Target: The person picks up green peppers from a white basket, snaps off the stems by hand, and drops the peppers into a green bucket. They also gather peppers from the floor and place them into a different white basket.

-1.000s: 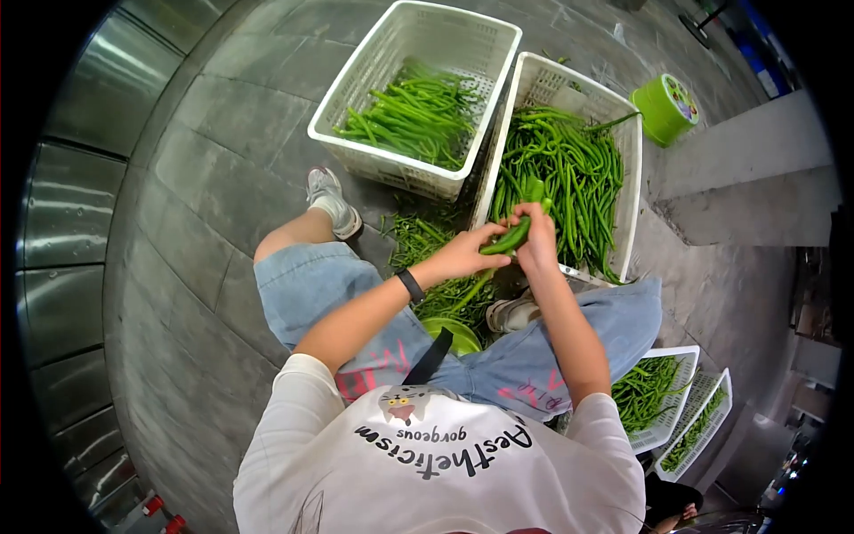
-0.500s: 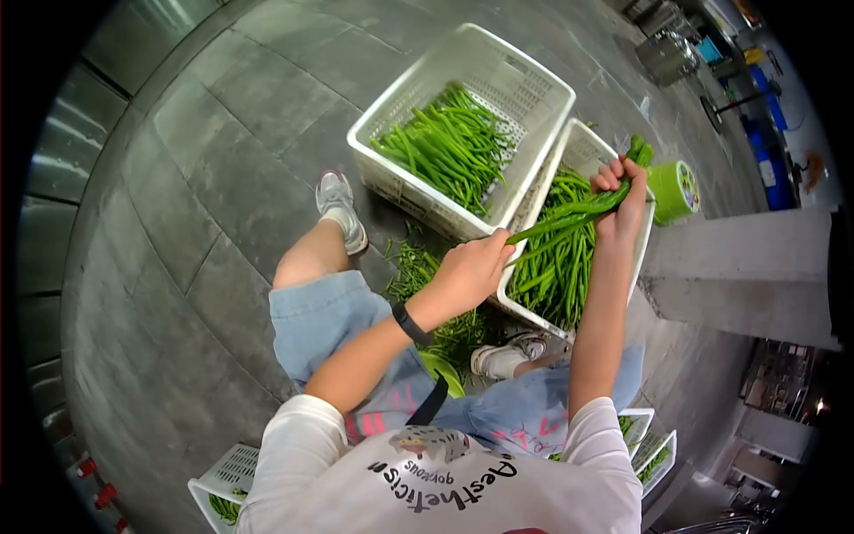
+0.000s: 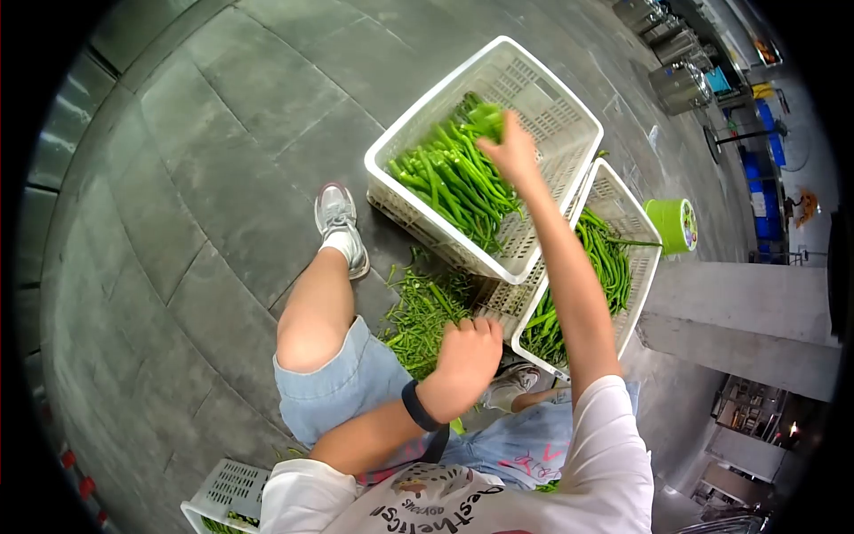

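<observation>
My right hand (image 3: 514, 149) reaches over the large white crate (image 3: 418, 214), its fingers around a motion-blurred bunch of green chili peppers (image 3: 486, 117). Beneath it, long green chili peppers (image 3: 454, 178) lie side by side, filling part of this crate. My left hand (image 3: 470, 356), with a dark band on the wrist, is curled closed above a heap of thin green stems and trimmings (image 3: 414, 325) on the floor. Whatever its fingers hold is hidden. Beside the large crate stands a second white crate (image 3: 648, 285) of green chili peppers (image 3: 605, 267), partly covered by my right forearm.
A bright green bucket (image 3: 669, 225) stands past the second crate, near a pale concrete block (image 3: 738, 307). Another white crate (image 3: 233, 485) with greens is at lower left. Metal pots (image 3: 680, 87) stand far right. My shoes (image 3: 336, 209) rest on grey floor tiles.
My right hand has swung from above the second crate to over the large crate with the peppers. My left hand has let go of the bunch's tips and drawn back toward my lap.
</observation>
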Motion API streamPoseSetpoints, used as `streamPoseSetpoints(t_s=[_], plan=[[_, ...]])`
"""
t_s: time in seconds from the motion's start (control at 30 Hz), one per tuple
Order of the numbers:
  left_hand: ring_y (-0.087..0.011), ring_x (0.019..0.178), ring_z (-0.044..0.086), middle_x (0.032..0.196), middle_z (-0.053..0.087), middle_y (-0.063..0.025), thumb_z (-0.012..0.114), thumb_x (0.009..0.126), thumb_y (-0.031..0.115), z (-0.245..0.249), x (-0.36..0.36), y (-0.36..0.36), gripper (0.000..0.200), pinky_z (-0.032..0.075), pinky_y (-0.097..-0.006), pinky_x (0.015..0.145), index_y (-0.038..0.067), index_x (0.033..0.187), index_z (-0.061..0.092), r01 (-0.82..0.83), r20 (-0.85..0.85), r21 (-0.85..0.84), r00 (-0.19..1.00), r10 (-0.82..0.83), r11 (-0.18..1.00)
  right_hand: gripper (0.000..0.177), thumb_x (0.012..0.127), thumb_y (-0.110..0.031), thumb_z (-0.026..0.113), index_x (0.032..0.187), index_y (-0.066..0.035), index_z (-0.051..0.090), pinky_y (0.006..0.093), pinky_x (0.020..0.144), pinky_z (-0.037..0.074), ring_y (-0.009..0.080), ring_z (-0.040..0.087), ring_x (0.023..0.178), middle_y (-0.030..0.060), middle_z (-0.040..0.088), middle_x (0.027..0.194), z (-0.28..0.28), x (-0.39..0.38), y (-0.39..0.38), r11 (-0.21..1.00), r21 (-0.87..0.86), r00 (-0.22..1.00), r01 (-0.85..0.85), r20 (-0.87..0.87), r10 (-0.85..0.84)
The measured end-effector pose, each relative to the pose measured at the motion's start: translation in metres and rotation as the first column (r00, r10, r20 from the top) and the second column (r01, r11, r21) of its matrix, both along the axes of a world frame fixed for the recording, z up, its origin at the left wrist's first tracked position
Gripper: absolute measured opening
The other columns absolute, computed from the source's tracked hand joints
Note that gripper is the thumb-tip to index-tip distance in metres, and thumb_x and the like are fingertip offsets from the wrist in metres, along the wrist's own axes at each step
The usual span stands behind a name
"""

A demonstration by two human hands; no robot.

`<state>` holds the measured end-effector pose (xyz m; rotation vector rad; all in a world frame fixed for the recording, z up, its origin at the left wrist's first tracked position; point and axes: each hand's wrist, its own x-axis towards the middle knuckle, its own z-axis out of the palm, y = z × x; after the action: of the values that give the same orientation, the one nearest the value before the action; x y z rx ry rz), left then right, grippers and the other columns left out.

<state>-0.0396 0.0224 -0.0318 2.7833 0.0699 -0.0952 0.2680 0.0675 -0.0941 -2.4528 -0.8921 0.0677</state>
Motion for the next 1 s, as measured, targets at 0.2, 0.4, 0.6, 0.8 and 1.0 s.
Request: streamPoseSetpoints(t_s=[0.2,0.4,0.6,0.8,1.0], plan=[[-0.0201,0.075,0.059,0.083,0.058,-0.0068,0.064,0.075,0.021,0.003,0.003,-0.001,0.034,0.047,-0.0333,0.062,0.003,0.103,0.057,0.026,-0.005,-0.028,1.0,-0.026,0.999,0.064,0.076,-0.037,0.071,0.121,0.003,0.049,0.0423,0.089,0.047,0.04,0.055,0.103,0.0262,0.054,0.114,-0.08,-0.031,0.021,0.897,-0.249,0.929,-0.364,-0.028,0.369],[-0.0203,0.074,0.058,0.082,0.058,-0.0069,0.06,0.071,0.014,0.0,-0.001,-0.008,0.036,0.045,-0.0331,0.063,0.003,0.105,0.057,0.012,-0.028,0.016,1.0,-0.012,1.0,0.021,0.082,-0.018,0.059,0.094,-0.001,0.063,0.0332,0.062,0.055,0.0229,0.067,0.064,0.014,0.068,0.08,-0.088,0.015,-0.03,0.999,-0.005,0.909,0.035,-0.416,-0.034],[-0.02,0.075,0.057,0.081,0.056,-0.0058,0.058,0.072,0.014,0.001,0.0,-0.011,0.034,0.042,-0.0342,0.063,0.004,0.105,0.057,0.049,-0.006,0.041,0.999,-0.049,0.998,0.014,0.078,-0.012,0.062,0.078,0.0,0.069,0.0313,0.057,0.055,0.0177,0.066,0.053,0.0134,0.067,0.069,-0.098,-0.004,-0.078,0.868,-0.483,0.868,-0.112,-0.474,-0.151],[-0.0199,0.079,0.055,0.082,0.056,-0.0053,0.057,0.073,0.014,-0.001,0.0,-0.014,0.032,0.041,-0.0348,0.066,0.005,0.104,0.057,0.055,-0.014,0.019,0.998,-0.055,0.998,0.026,0.071,-0.033,0.07,0.086,-0.011,0.072,0.0425,0.081,0.051,0.0357,0.065,0.09,0.0187,0.067,0.094,-0.132,-0.045,-0.083,0.849,-0.488,0.871,0.205,-0.305,-0.386],[-0.0205,0.08,0.054,0.084,0.056,-0.0056,0.057,0.074,0.015,-0.004,0.0,-0.016,0.03,0.04,-0.0367,0.068,0.006,0.103,0.057,0.059,-0.03,0.037,0.998,-0.058,0.998,0.025,0.071,-0.031,0.068,0.077,-0.006,0.068,0.0434,0.075,0.05,0.0373,0.064,0.082,0.0196,0.066,0.083,-0.13,-0.063,-0.075,0.867,-0.352,0.852,0.352,-0.262,-0.452]])
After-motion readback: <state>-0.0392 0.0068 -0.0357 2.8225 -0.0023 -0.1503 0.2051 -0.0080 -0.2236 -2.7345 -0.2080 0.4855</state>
